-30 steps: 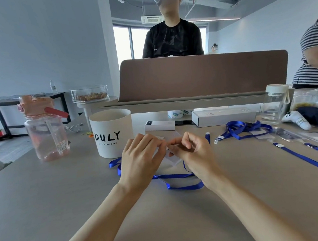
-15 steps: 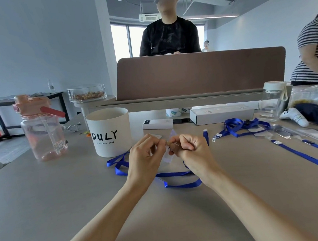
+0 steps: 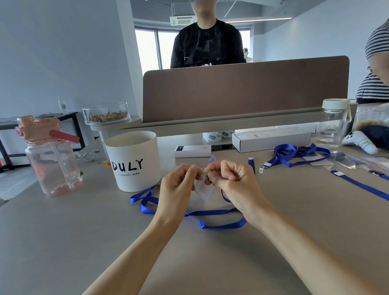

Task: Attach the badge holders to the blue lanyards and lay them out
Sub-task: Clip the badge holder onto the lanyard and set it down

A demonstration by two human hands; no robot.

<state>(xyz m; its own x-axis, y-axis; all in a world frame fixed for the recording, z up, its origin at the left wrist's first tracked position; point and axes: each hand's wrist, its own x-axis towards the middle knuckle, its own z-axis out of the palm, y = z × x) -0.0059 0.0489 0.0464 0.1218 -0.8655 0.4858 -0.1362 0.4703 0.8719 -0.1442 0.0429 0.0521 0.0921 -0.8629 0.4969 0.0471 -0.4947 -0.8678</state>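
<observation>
Left hand (image 3: 176, 192) and right hand (image 3: 237, 183) pinch badge holder (image 3: 203, 189), centre; white cup (image 3: 134, 161) close upper-left; table (image 3: 199, 275) open below.

The white cup (image 3: 135, 161) reads "DULY" above "A STYLISH BIRD".

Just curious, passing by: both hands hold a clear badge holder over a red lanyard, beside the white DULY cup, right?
Nearly. The head view shows the lanyard is blue, not red. The left hand and right hand do hold the clear badge holder over it, beside the white DULY cup.
</observation>
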